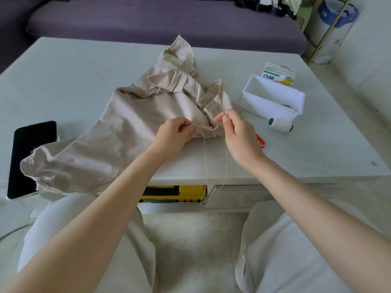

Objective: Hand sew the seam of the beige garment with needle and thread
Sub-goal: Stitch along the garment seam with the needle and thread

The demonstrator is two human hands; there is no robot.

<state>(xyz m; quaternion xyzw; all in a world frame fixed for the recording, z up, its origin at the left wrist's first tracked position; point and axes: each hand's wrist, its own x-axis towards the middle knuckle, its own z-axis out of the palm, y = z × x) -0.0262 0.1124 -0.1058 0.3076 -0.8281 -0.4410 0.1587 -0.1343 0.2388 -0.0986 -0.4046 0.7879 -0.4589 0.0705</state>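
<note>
Closest to my feed are the person's knees (84,240) in pale trousers, with both bare forearms reaching forward over them. Beyond those I see the pale table (74,81), with a purple sofa (148,20) behind it.

The beige garment (127,123) lies crumpled across the middle of the table, one ragged end hanging over the near edge and partly covering a black tablet (31,149) on the left.

To the right stands an open white box (273,100) with a pineapple-printed carton (279,75) just behind it.

The left hand (173,134) has its fingers curled, pinching a folded seam of the garment near the table's front. The right hand (239,136), just beside it, closes thumb and forefinger on the needle (222,110), which I can only make out as a thin dark sliver against the hem.

A spool of white thread (280,124) lies on its side in front of the box, well apart from the hands. A small red object (260,141) peeks out behind the right hand; I cannot tell what it is.

Two strands of pale thread (205,161) drop from the seam and the right hand over the table edge.
</note>
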